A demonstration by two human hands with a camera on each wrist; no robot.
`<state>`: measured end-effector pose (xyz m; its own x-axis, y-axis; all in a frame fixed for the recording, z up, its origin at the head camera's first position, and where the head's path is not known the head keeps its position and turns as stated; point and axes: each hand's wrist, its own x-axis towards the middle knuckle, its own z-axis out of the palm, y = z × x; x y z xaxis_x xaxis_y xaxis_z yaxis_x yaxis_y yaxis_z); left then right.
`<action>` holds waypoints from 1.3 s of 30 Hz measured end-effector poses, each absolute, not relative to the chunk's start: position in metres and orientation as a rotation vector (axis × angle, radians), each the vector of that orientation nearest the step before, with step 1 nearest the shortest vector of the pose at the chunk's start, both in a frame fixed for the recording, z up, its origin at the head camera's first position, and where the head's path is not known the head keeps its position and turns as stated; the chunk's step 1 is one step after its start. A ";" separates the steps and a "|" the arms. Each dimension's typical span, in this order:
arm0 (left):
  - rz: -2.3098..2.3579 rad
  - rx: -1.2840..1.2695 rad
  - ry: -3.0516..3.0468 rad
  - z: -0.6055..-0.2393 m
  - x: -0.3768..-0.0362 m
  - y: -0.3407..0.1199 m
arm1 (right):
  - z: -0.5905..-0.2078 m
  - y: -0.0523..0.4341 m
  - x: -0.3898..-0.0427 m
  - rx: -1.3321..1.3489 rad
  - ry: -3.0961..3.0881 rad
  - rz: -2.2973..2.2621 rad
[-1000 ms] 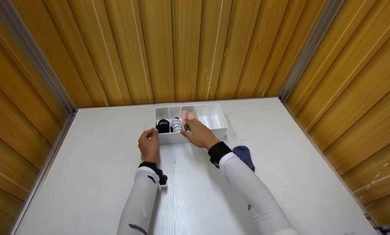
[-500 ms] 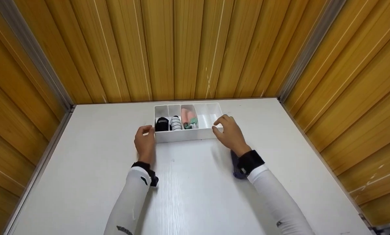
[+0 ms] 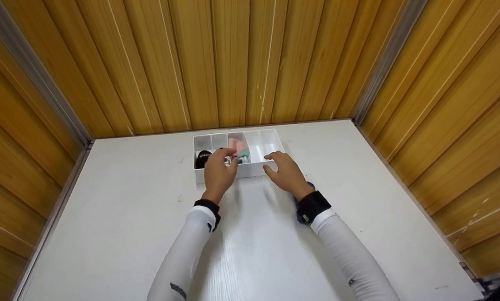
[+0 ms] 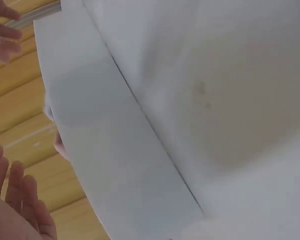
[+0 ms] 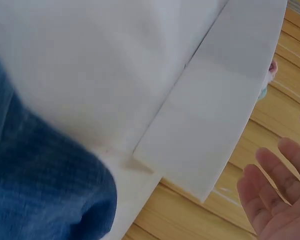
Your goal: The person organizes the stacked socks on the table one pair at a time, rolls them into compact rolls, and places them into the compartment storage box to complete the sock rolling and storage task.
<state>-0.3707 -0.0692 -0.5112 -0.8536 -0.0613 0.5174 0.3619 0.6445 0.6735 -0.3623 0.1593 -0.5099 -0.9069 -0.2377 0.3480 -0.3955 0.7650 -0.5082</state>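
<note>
My left hand [image 3: 220, 171] is over the front of the white divided box [image 3: 254, 169], its fingers loosely bent and holding nothing. My right hand [image 3: 287, 173] hovers by the box's front right corner, relaxed, with nothing in it. A rolled black sock [image 3: 202, 159] sits in the leftmost compartment. Pink and green rolled cloth [image 3: 238, 145], apparently socks, fills another compartment. The striped roll between them is mostly hidden by my left hand. A navy sock [image 3: 301, 216] lies on the table, partly beneath my right wrist; the right wrist view shows its ribbed blue fabric [image 5: 50, 175] close up.
The white table [image 3: 120, 217] surrounds the box on its front and sides. Wood-patterned panel walls [image 3: 233, 62] rise behind the table and along both sides. The box stands near the table's back edge.
My right hand left the pink and green roll and moved right to the box's corner. My left hand moved rightward from the box's left corner to its front. The navy sock stays on the table.
</note>
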 end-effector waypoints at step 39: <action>-0.454 -0.984 -3.000 -0.555 -0.299 0.036 | -0.566 0.220 -0.289 0.379 -2.925 0.978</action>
